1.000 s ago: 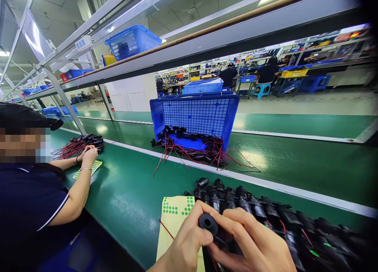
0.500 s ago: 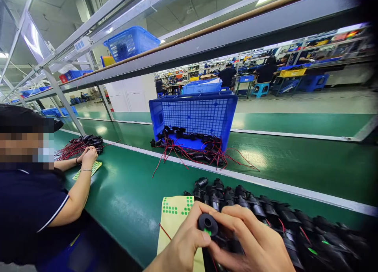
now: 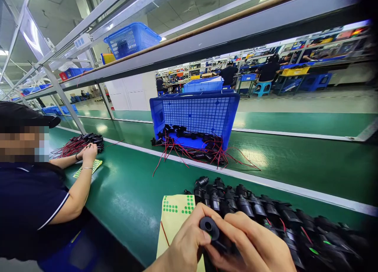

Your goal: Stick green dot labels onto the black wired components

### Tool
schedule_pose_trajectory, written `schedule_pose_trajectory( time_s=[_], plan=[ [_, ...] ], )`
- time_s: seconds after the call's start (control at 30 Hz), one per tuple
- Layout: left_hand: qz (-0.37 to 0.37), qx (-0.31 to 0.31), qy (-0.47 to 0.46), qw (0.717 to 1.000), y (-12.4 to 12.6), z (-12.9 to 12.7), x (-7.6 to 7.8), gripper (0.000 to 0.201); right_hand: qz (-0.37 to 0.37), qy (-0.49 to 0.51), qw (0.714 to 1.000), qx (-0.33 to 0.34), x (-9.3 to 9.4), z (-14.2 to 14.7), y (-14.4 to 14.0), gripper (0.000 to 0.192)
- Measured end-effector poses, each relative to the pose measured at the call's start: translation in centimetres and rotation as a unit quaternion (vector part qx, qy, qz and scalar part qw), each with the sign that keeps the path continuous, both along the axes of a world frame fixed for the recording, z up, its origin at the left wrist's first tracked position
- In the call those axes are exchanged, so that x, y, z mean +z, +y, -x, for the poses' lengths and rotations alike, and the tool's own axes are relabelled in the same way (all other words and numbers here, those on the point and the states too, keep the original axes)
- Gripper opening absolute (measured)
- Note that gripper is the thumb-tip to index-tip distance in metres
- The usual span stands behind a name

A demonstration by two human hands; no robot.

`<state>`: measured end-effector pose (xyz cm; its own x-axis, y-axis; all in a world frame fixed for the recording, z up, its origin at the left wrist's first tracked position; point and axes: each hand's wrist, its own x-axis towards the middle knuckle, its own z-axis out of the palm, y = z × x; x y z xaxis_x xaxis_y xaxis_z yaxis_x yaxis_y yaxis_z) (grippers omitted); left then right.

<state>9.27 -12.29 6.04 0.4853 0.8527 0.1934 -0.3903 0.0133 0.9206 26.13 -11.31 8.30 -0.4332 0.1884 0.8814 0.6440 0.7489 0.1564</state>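
Observation:
Low in front of me, a black cylindrical part (image 3: 210,226) with a round hole in its end is gripped by both hands. My left hand (image 3: 187,240) is closed around its left side, the thumb pressing near the end face. A trace of green shows beside that thumb tip. From the right, my right hand (image 3: 255,240) curls its fingers about the same part and hides much of its body. Under my left hand lies a yellow sticker sheet (image 3: 174,220) with round green dots, and a thin red wire crosses it.
Rows of similar black parts (image 3: 245,201), some with green dots, lie behind and right of my hands. Ahead, a tipped blue crate (image 3: 195,112) holds black parts with red wires. At left a co-worker (image 3: 32,209) sits by another wire pile (image 3: 79,144). A shelf rail (image 3: 189,47) crosses above.
The black part has turned slightly in my hands, and less of the green mark shows beside my left thumb. Both hands keep their hold, and the view has shifted a little.

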Motion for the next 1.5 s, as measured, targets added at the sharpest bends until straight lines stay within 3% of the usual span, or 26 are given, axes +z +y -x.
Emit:
schedule_pose_trajectory(
  time_s=[0.13, 0.23, 0.5, 0.67, 0.83, 0.93, 1.17, 1.23, 1.4, 1.5],
  plan=[
    [0.011, 0.000, -0.007, 1.000, 0.0, -0.1, -0.1, 0.027, -0.005, 0.015, 1.000, 0.018, 0.1, 0.3, 0.0, 0.020],
    [0.018, -0.022, 0.020, 0.999, 0.1, 0.2, 0.6, 0.028, 0.059, 0.070, 0.995, 0.028, 0.2, 0.3, 0.1, 0.016],
    [-0.017, -0.051, 0.058, 0.997, 0.4, 1.7, 2.6, 0.040, 0.222, 0.076, 0.966, 0.112, 1.5, -1.1, 0.3, 0.035],
    [-0.052, -0.023, 0.029, 0.998, 0.3, 1.9, 1.8, 0.041, 0.341, 0.105, 0.922, 0.150, 2.5, -1.4, -0.1, 0.042],
    [-0.102, 0.046, 0.010, 0.994, 0.5, 1.5, 0.5, 0.033, 0.439, 0.151, 0.869, 0.173, 2.6, -1.8, -0.5, 0.022],
    [-0.136, 0.059, 0.015, 0.989, 0.5, 1.3, -0.2, 0.032, 0.499, 0.144, 0.837, 0.173, 2.1, -1.9, -0.7, 0.021],
    [-0.234, 0.092, 0.058, 0.966, 0.7, 1.3, -1.1, 0.036, 0.546, 0.166, 0.808, 0.145, 1.7, -1.8, -1.3, 0.029],
    [-0.267, 0.097, 0.062, 0.957, 0.8, 1.3, -1.1, 0.037, 0.570, 0.176, 0.786, 0.163, 1.6, -1.7, -1.5, 0.027],
    [-0.341, 0.097, 0.048, 0.934, 1.0, 0.9, -1.0, 0.038, 0.641, 0.217, 0.695, 0.243, 1.4, -1.5, -1.7, 0.015],
    [-0.360, 0.113, 0.034, 0.925, 1.3, 0.5, -1.0, 0.039, 0.653, 0.226, 0.681, 0.244, 2.1, -1.7, -1.7, 0.007]
  ],
)
